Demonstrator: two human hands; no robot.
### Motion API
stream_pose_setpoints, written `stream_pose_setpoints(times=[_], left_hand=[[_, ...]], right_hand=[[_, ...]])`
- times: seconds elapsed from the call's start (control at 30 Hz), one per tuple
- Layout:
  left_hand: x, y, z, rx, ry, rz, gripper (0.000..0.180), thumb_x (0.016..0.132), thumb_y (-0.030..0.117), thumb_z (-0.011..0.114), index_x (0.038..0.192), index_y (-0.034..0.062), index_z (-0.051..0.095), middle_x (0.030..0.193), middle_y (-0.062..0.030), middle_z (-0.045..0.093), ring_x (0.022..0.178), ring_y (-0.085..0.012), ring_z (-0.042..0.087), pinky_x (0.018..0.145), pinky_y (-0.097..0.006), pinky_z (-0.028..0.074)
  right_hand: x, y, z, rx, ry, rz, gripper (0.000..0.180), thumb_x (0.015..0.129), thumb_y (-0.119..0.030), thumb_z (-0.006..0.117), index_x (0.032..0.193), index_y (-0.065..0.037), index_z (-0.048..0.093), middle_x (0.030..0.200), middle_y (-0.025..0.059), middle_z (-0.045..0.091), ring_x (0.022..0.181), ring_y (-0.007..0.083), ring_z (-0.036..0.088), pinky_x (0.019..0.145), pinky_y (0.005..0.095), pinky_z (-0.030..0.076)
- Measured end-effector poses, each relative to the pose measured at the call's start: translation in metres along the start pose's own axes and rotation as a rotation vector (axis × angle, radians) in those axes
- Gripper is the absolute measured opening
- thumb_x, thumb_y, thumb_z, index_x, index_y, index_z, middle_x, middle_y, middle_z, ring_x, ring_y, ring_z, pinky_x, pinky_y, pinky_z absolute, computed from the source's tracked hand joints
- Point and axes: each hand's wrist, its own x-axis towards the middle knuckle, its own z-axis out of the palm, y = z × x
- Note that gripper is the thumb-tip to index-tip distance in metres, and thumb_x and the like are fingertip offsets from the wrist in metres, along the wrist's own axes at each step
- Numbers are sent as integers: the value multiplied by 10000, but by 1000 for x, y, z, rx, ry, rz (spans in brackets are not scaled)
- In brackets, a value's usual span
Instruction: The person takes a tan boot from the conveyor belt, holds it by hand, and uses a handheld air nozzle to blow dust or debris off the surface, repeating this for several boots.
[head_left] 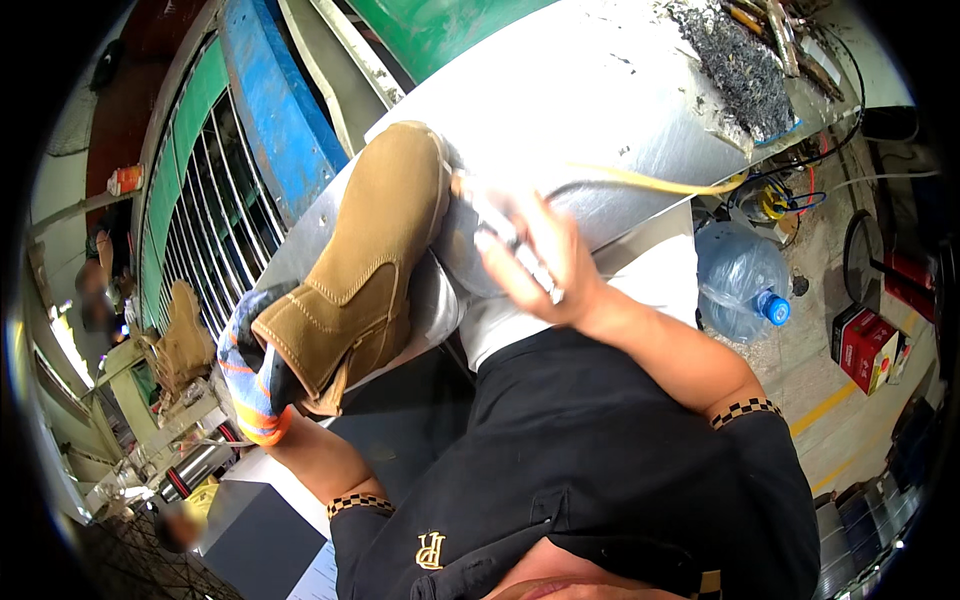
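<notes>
A tan ankle boot lies slanted in front of me, toe pointing away, sole edge to the right. My left forearm runs to the boot's opening, where a colourful striped cloth cover wraps the wrist. The left hand itself is hidden by this cover and the boot, so its fingers do not show. My right hand, smeared by motion, is closed around a slim silver pen-like tool. The tool's tip is close to the boot's sole edge near the toe; whether they touch I cannot tell.
Beneath the boot is a metal-topped table. A yellow hose crosses it on the right. Dark shreds heap at its far right corner. A large water bottle stands at right. Another tan boot is at left, by a wire rack.
</notes>
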Motion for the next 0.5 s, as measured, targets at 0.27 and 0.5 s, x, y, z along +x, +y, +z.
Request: stream_pose_setpoints(times=[0.27, 0.5], left_hand=[[11, -6, 22, 149, 315, 106, 464, 833, 355, 631, 1062, -47, 658, 1040, -168, 667, 935, -272, 627, 881, -396, 465], [218, -5, 49, -286, 346, 309, 372, 965, 291, 531, 1216, 22, 589, 1172, -104, 632, 1063, -216, 604, 949, -356, 474]], right_hand=[[2, 10, -72, 98, -161, -50, 404, 870, -14, 583, 1267, 13, 514, 841, 103, 680, 735, 127, 643, 692, 276, 501], [17, 26, -98, 162, 216, -90, 404, 855, 29, 562, 1250, 76, 486, 831, 112, 660, 740, 145, 648, 691, 277, 529]])
